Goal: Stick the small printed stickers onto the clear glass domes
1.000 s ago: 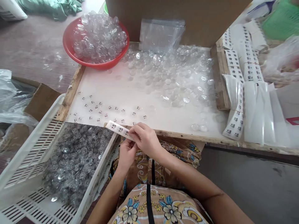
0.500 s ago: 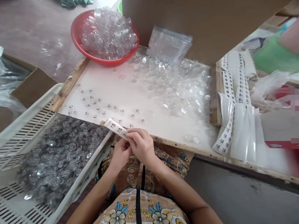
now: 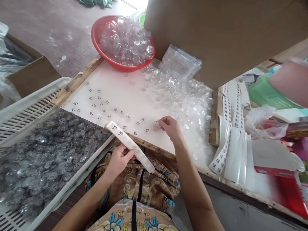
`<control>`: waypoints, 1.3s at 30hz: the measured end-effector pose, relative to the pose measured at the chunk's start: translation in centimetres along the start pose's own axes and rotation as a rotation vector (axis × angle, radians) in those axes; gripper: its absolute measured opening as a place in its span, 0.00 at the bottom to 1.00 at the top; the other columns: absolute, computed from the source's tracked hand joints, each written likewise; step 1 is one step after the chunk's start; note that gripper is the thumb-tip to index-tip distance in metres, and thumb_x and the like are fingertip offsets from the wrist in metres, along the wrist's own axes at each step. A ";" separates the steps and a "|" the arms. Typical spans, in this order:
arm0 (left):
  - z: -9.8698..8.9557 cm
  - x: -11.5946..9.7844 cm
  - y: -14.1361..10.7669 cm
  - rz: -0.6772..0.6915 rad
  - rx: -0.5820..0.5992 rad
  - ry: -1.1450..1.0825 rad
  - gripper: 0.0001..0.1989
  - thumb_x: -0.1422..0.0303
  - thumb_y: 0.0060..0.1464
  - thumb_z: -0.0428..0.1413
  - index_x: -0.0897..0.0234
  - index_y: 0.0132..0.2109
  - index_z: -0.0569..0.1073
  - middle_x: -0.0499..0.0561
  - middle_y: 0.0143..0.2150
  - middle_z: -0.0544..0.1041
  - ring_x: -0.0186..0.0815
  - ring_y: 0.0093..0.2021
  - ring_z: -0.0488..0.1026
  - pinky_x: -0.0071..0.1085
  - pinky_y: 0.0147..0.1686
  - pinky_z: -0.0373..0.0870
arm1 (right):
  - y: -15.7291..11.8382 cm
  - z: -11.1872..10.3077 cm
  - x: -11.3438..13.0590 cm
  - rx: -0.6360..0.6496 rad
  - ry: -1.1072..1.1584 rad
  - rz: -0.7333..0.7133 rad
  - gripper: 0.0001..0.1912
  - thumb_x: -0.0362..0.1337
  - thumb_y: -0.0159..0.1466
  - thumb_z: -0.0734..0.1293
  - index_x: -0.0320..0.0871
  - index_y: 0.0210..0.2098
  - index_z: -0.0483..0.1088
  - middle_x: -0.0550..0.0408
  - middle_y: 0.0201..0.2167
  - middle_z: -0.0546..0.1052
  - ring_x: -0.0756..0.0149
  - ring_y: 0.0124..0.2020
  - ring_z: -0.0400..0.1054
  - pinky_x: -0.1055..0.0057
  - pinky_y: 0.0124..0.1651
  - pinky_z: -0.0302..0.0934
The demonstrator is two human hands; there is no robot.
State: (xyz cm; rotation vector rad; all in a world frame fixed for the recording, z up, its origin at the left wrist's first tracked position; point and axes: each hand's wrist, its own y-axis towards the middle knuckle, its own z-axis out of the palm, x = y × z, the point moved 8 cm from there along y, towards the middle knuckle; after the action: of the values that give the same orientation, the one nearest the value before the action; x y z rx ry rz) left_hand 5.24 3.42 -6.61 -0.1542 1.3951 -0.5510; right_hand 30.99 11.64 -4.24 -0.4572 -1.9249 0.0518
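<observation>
My left hand [image 3: 121,157] is closed on a white strip of stickers [image 3: 130,144], thumb on top. A few dark animal-face prints show at the strip's upper end, and its lower end hangs over the lap. My right hand [image 3: 169,126] is over the white board [image 3: 115,88], thumb and forefinger pinched on a small dark-printed sticker [image 3: 157,121]. Left of that hand, several similar small prints [image 3: 128,117] are spread across the board. Clear round domes [image 3: 178,93] lie scattered beyond and to the right of it.
A red bowl [image 3: 96,38] heaped with clear domes stands at the board's back, near a clear plastic bag [image 3: 180,62]. A white slotted crate [image 3: 89,170] of printed domes sits left. More sticker strips [image 3: 237,118] lie right; a large cardboard box [image 3: 211,38] rises behind.
My right hand has left the strip and moved right and up over the board with a small sticker. My left hand keeps the strip, now showing its full length. The view has shifted.
</observation>
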 end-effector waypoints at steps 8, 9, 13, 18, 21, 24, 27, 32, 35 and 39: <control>-0.2 0.6 0.1 -0.013 -0.031 0.000 0.12 0.60 0.49 0.64 0.64 0.35 0.79 0.53 0.31 0.81 0.43 0.31 0.79 0.37 0.32 0.80 | 0.3 0.7 -0.8 -0.007 -0.071 0.061 0.12 0.45 0.52 0.68 0.44 0.26 0.67 0.60 0.18 0.67 0.71 0.21 0.58 0.72 0.24 0.50; -0.2 0.5 0.1 -0.011 -0.029 0.003 0.12 0.60 0.49 0.64 0.64 0.35 0.79 0.53 0.31 0.81 0.43 0.31 0.79 0.37 0.33 0.80 | 0.3 0.7 -0.8 -0.008 -0.097 0.055 0.11 0.45 0.53 0.68 0.44 0.26 0.67 0.60 0.19 0.68 0.70 0.21 0.58 0.71 0.25 0.51; 0.0 0.1 0.1 -0.015 -0.022 -0.004 0.11 0.60 0.49 0.64 0.64 0.34 0.78 0.53 0.31 0.82 0.43 0.31 0.79 0.37 0.33 0.80 | -0.2 0.9 0.2 -0.042 -0.304 -0.038 0.07 0.41 0.55 0.66 0.44 0.27 0.68 0.58 0.23 0.70 0.68 0.25 0.62 0.69 0.31 0.56; 0.1 0.1 0.2 -0.015 -0.038 0.001 0.11 0.61 0.48 0.64 0.64 0.34 0.78 0.53 0.31 0.82 0.42 0.30 0.79 0.36 0.32 0.79 | 0.3 1.3 1.5 -0.097 -0.467 -0.138 0.04 0.37 0.56 0.66 0.44 0.30 0.69 0.52 0.34 0.73 0.66 0.29 0.67 0.64 0.40 0.60; 0.2 -0.1 0.1 -0.005 -0.039 0.025 0.11 0.61 0.48 0.64 0.64 0.34 0.78 0.52 0.29 0.80 0.41 0.29 0.78 0.36 0.31 0.79 | 1.3 1.9 2.2 -0.072 -0.458 -0.139 0.10 0.35 0.56 0.66 0.45 0.39 0.68 0.55 0.29 0.75 0.63 0.30 0.68 0.64 0.39 0.60; 0.6 -0.3 0.0 -0.017 -0.005 0.053 0.11 0.60 0.51 0.62 0.65 0.34 0.77 0.53 0.31 0.80 0.42 0.32 0.78 0.36 0.33 0.78 | 0.7 2.5 4.2 -0.113 -0.446 -0.206 0.13 0.35 0.59 0.65 0.44 0.44 0.67 0.53 0.31 0.77 0.61 0.30 0.69 0.63 0.38 0.61; 0.7 -0.2 -0.2 -0.031 -0.002 0.084 0.12 0.60 0.52 0.61 0.66 0.35 0.76 0.53 0.30 0.79 0.41 0.31 0.77 0.34 0.32 0.76 | -2.3 4.9 6.9 -0.009 -0.301 -0.336 0.10 0.39 0.63 0.65 0.43 0.42 0.69 0.48 0.38 0.77 0.62 0.33 0.70 0.65 0.37 0.64; 1.3 0.5 -0.1 0.017 0.043 0.078 0.13 0.60 0.52 0.62 0.67 0.33 0.73 0.50 0.26 0.76 0.38 0.28 0.73 0.31 0.30 0.70 | -8.3 10.7 8.9 0.303 -0.035 -0.415 0.05 0.38 0.63 0.68 0.44 0.37 0.72 0.54 0.34 0.77 0.66 0.34 0.71 0.70 0.36 0.66; 1.6 0.6 -0.2 0.006 0.069 0.044 0.13 0.61 0.50 0.63 0.67 0.32 0.72 0.49 0.25 0.75 0.37 0.27 0.72 0.30 0.29 0.68 | -9.7 11.0 9.0 0.141 -0.112 -0.502 0.03 0.36 0.65 0.66 0.44 0.36 0.71 0.53 0.35 0.76 0.65 0.35 0.71 0.70 0.37 0.65; 1.5 0.0 -0.5 0.005 0.049 0.039 0.13 0.62 0.47 0.64 0.67 0.33 0.72 0.47 0.25 0.74 0.35 0.26 0.71 0.28 0.26 0.66 | -11.0 10.7 9.4 -0.020 -0.314 -0.660 0.09 0.35 0.69 0.61 0.45 0.33 0.71 0.51 0.34 0.76 0.62 0.36 0.70 0.65 0.41 0.64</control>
State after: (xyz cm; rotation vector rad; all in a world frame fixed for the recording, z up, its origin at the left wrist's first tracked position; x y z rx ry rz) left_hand 6.50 2.69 -6.11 -0.1008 1.4186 -0.5867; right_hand 15.18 6.54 2.54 0.2028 -2.2995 -0.3425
